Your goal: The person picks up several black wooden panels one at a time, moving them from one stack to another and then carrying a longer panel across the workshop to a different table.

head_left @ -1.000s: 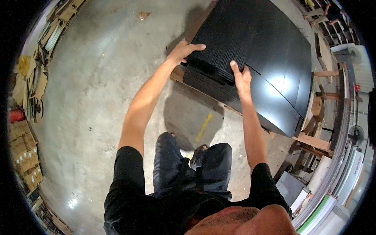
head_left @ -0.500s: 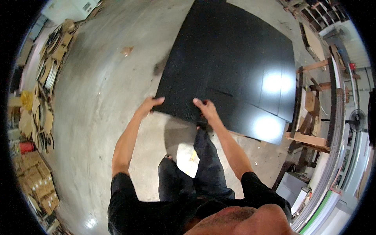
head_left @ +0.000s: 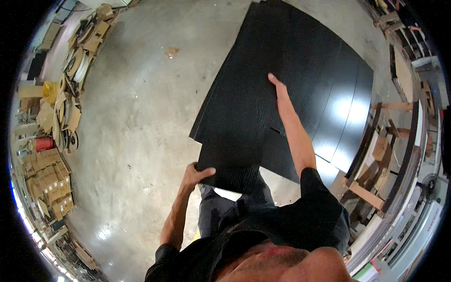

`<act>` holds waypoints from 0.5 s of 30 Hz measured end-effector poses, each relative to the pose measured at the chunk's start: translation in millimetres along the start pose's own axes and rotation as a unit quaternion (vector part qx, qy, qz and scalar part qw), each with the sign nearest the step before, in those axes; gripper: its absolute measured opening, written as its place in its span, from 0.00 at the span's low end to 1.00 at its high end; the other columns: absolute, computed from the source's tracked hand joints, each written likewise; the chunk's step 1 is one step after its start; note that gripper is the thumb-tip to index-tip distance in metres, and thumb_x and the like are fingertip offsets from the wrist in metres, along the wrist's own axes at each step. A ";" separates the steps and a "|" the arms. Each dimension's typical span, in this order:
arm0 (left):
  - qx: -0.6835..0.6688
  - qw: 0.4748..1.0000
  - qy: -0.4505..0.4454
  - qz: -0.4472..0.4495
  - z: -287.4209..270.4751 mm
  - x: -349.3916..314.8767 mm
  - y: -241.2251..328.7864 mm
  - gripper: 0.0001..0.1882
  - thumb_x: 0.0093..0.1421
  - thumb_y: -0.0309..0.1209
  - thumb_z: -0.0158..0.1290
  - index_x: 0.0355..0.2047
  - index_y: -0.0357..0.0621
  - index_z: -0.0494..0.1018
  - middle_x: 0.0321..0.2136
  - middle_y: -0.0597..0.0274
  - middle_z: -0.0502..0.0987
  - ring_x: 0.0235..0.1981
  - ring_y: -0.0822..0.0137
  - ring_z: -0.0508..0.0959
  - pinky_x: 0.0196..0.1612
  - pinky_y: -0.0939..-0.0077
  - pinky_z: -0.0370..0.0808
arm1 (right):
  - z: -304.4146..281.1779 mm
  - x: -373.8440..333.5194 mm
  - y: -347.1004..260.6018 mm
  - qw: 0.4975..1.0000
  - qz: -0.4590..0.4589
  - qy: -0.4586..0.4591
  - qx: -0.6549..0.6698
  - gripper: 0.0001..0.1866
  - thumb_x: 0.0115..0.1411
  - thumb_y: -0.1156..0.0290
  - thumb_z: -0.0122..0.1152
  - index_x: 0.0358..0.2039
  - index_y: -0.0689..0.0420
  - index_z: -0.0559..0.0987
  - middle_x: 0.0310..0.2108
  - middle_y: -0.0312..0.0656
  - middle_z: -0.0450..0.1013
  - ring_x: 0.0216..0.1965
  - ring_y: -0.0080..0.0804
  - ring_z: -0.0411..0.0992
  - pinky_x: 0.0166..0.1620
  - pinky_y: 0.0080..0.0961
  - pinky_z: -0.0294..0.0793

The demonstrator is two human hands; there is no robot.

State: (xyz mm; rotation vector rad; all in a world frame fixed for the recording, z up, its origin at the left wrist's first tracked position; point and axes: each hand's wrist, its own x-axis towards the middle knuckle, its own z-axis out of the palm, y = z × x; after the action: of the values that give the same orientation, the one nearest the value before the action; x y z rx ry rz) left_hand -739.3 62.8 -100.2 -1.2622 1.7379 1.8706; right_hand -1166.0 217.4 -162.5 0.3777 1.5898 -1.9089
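A long black wood-grained panel [head_left: 230, 145] lies at a slant over other black panels [head_left: 324, 89], its near end overhanging toward my body. At its near left corner my left hand [head_left: 196, 175] grips the edge, thumb flat on top and fingers hidden beneath. Farther up, my right hand [head_left: 279, 86] holds the panel's right edge, thumb on the upper face; its other fingers are out of sight. A narrow dark slot or gap shows on the panels beside my right forearm.
On the right stands a wooden rack [head_left: 369, 195] with boards, close to the panels. Flattened cardboard [head_left: 70, 113], stacked cartons [head_left: 49, 181] and a red container [head_left: 43, 143] line the left side. A brown scrap [head_left: 172, 52] lies on the concrete floor [head_left: 141, 122].
The top panel has come toward my body, sliding over those below. My right hand has moved from the near edge far up along its right side. My left hand stays at the near left corner.
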 end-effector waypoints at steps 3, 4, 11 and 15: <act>0.058 0.998 0.028 0.011 -7.1 -24.9 4.0 0.48 0.36 0.53 0.74 0.43 0.18 0.72 0.36 0.40 0.79 0.38 0.55 0.82 0.40 0.67 0.79 | -17.7 -22.3 -6.7 0.997 0.041 0.058 0.034 0.31 0.54 0.57 0.69 0.53 0.65 0.75 0.48 0.52 0.75 0.45 0.49 0.74 0.52 0.39 0.71; 0.089 0.995 0.035 -0.002 -11.0 -45.3 5.9 0.48 0.36 0.54 0.74 0.43 0.19 0.72 0.36 0.40 0.80 0.38 0.55 0.82 0.41 0.67 0.79 | -21.1 -53.6 -3.2 0.996 0.053 0.067 0.037 0.31 0.54 0.57 0.68 0.53 0.65 0.75 0.48 0.51 0.75 0.45 0.49 0.74 0.52 0.38 0.71; 0.227 0.972 -0.049 -0.032 24.7 -83.1 20.1 0.52 0.33 0.59 0.73 0.48 0.27 0.72 0.39 0.41 0.80 0.41 0.52 0.81 0.45 0.64 0.78 | -132.5 -141.5 19.1 0.992 0.012 0.081 0.098 0.28 0.60 0.55 0.60 0.53 0.64 0.74 0.48 0.49 0.75 0.47 0.43 0.73 0.54 0.35 0.71; 0.240 0.960 -0.136 -0.051 84.5 -43.1 9.9 0.49 0.38 0.56 0.72 0.49 0.27 0.71 0.43 0.38 0.78 0.44 0.49 0.79 0.49 0.62 0.76 | -235.0 -120.7 60.4 0.991 -0.006 0.127 0.034 0.30 0.60 0.53 0.61 0.53 0.65 0.73 0.51 0.47 0.73 0.49 0.42 0.71 0.56 0.35 0.68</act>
State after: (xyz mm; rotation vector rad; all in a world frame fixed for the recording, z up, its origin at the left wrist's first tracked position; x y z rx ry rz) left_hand -754.9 152.2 -71.1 -0.8457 1.7854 1.3672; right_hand -1074.9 470.6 -195.1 0.6634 1.6914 -1.9906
